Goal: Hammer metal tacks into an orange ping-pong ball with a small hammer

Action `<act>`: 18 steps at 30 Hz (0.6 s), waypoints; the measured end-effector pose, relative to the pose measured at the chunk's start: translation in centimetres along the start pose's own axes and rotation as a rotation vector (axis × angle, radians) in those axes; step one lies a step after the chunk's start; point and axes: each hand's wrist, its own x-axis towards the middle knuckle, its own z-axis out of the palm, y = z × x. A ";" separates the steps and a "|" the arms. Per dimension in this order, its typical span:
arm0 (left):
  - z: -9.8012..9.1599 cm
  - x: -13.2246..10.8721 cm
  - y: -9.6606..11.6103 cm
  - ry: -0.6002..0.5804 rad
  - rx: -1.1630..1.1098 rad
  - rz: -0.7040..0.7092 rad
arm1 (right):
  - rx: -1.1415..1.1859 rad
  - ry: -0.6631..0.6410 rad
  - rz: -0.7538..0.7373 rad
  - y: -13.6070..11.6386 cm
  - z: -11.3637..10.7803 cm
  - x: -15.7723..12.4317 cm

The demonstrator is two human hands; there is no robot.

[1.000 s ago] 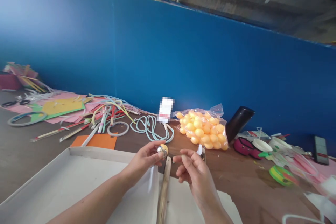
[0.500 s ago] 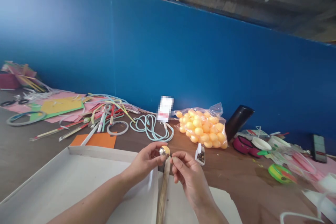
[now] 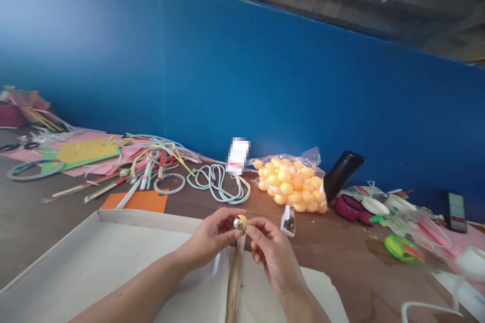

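My left hand [image 3: 215, 232] grips a small orange ball [image 3: 242, 219] between thumb and fingers. Shiny silver metal pieces, like thumbtack heads, cover the ball's near left side. My right hand [image 3: 269, 245] is closed in a pinch at the ball's right side, its thumb and forefinger close against it. Whatever those fingertips hold is too small to make out. Just beyond the right hand stands a small open white box [image 3: 288, 227] of little metal pieces. Beneath both hands lies a long wooden strip [image 3: 235, 277] along the edge of a shallow white tray [image 3: 144, 216].
A clear bag of orange balls [image 3: 290, 184] lies by the blue partition [image 3: 242, 70], with a black bottle [image 3: 344, 174] leaning beside it. Farther right are a green tape roll [image 3: 401, 248] and a phone [image 3: 457, 212]. Coloured paper [image 3: 89, 151], strips and a blue lanyard [image 3: 215, 181] spread leftward.
The ball has tilted and sunk slightly in my left hand, so more of its silver side faces me. My right fingertips have come closer to it.
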 end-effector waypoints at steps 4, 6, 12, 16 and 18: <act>0.0 -0.1 0.1 -0.001 0.017 0.001 | -0.007 0.016 0.002 0.2 -0.2 0.3; 0.0 -0.1 0.1 -0.005 0.023 0.002 | -0.005 0.019 0.008 0.2 -0.3 0.3; 0.0 -0.2 0.0 0.006 0.119 0.016 | 0.006 0.006 0.030 -0.1 -0.3 0.2; -0.1 -0.2 -0.1 0.013 0.161 0.051 | 0.004 0.003 0.052 -0.3 -0.3 0.2; -0.1 -0.2 -0.1 0.009 0.173 0.058 | 0.008 0.010 0.065 -0.3 -0.3 0.2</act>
